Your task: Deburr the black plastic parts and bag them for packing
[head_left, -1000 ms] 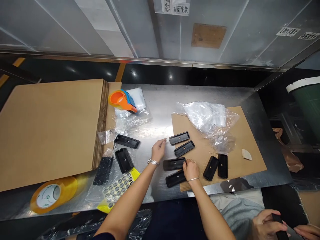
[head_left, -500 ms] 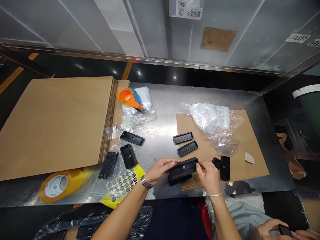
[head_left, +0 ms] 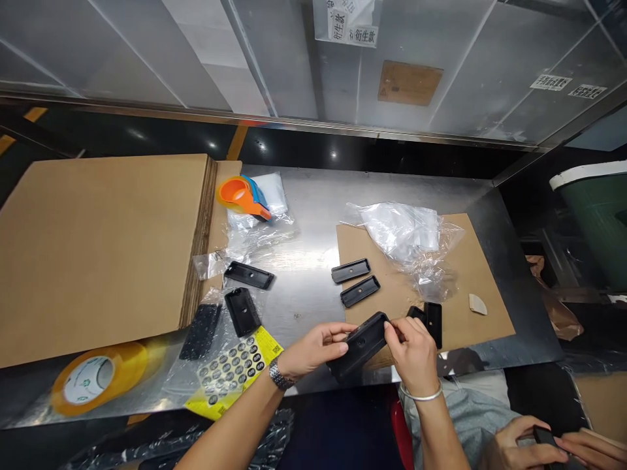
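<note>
A black rectangular tray-like part [head_left: 363, 346] is held tilted between both hands near the table's front edge. My left hand [head_left: 321, 349] grips its left end, thumb on top. The fingers of my right hand [head_left: 407, 336] pinch its upper right corner. Two similar black parts, an upper one [head_left: 351, 270] and a lower one [head_left: 360, 291], lie just beyond. More black parts [head_left: 434, 324] rest right of my right hand. On the left are two further black parts [head_left: 249, 275] [head_left: 242, 311] and a yellow sheet of round stickers [head_left: 232, 372].
Stacked cardboard [head_left: 102, 248] covers the left side, with a tape roll [head_left: 91, 382] in front. An orange tape dispenser [head_left: 242, 197] and plastic bags [head_left: 401, 228] lie farther back. Another person's hands [head_left: 533, 444] hold a dark object at lower right.
The held black part has turned to a steeper slant, its right end raised. The view has shifted slightly, moving the table items leftward in the picture.
</note>
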Demonstrator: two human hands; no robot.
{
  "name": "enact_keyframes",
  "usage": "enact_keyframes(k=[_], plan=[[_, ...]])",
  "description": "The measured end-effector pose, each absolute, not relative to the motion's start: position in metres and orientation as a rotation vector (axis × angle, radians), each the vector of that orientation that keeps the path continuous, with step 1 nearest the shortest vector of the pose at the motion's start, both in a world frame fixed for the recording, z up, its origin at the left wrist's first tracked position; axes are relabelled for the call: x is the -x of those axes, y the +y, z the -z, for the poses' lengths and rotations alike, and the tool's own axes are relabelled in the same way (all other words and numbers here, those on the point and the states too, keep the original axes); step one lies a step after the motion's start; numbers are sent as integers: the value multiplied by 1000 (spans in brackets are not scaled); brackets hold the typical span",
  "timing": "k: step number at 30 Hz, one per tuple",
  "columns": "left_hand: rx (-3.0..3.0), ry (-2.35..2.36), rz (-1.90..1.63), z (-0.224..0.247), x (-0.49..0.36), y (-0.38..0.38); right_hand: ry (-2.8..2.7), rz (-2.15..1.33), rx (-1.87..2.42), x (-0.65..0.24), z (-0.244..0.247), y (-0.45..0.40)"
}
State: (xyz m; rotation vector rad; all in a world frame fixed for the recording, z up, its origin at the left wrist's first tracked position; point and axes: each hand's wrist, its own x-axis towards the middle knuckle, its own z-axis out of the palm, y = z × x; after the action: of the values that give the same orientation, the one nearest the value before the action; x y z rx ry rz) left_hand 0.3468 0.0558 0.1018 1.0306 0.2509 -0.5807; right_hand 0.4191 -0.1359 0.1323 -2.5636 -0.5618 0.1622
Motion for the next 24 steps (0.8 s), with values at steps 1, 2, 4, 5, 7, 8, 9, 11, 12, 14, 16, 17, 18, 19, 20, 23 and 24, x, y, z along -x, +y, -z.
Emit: enact_keyframes(k=[1, 2, 4, 5, 7, 8, 9, 11, 12, 14, 16, 17, 18, 19, 20, 23, 24], plan=[[-1084, 241, 574, -97, -347, 55, -537, -198, 2551, -421, -128, -137], [-1188, 234, 553, -90, -347, 55, -500, -247, 2549, -422, -121, -138], [-1478, 235, 474, -72, -347, 57, -413, -355, 2580, -425, -101, -140], [-1618, 241, 431, -61, -347, 59, -373, -405, 2612, -424, -89, -141], [-1813, 266, 380, -38, -347, 62, -335, -494, 2667, -419, -63, -143], [-1860, 287, 374, -28, -347, 63, -340, -539, 2677, -413, -51, -143], [-1887, 307, 373, -19, -347, 64, -349, -587, 2687, -407, -40, -144], [-1947, 331, 373, -4, -348, 62, -367, -665, 2705, -391, -22, -142], [-1970, 339, 375, 1, -349, 61, -371, -690, 2714, -383, -16, -141], [-2005, 355, 379, 9, -350, 57, -365, -717, 2735, -371, -8, -140], [-2031, 383, 371, 13, -351, 53, -356, -731, 2746, -366, -5, -140], [-2039, 401, 363, 14, -351, 52, -353, -735, 2746, -366, -5, -141], [-2044, 420, 353, 14, -350, 50, -354, -735, 2741, -368, -6, -143], [-2044, 440, 344, 13, -350, 49, -358, -732, 2733, -371, -9, -144], [-2038, 460, 335, 12, -349, 48, -365, -725, 2721, -375, -12, -146], [-1982, 513, 308, 0, -348, 45, -405, -698, 2663, -388, -31, -151], [-1946, 519, 306, -7, -348, 44, -421, -689, 2638, -392, -40, -151]])
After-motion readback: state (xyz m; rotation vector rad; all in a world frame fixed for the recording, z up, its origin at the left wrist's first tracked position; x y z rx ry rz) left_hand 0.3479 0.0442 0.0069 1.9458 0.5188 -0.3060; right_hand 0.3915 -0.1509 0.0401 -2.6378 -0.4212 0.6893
